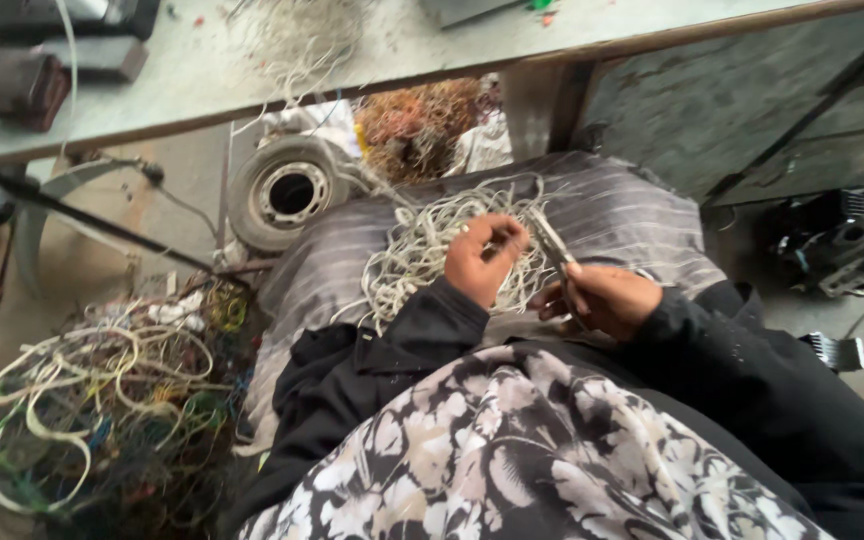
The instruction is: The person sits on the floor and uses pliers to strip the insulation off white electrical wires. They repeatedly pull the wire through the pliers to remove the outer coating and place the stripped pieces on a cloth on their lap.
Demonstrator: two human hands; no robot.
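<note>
A tangle of thin white wires [422, 250] lies on the striped grey cloth [632, 215] over my lap. My left hand [482, 258] rests on the tangle, its fingers closed on some strands. My right hand [600, 298] grips a metal cutting tool [552, 243] whose blades point up toward the wires beside the left hand. Black sleeves and a floral black-and-white garment [512, 460] fill the foreground.
A heap of mixed coloured wires [102, 400] lies on the floor at left. A small wheel [287, 192] and a pile of copper-coloured wire [417, 125] sit under a grey workbench [202, 70]. Dark metal parts [837, 245] lie at right.
</note>
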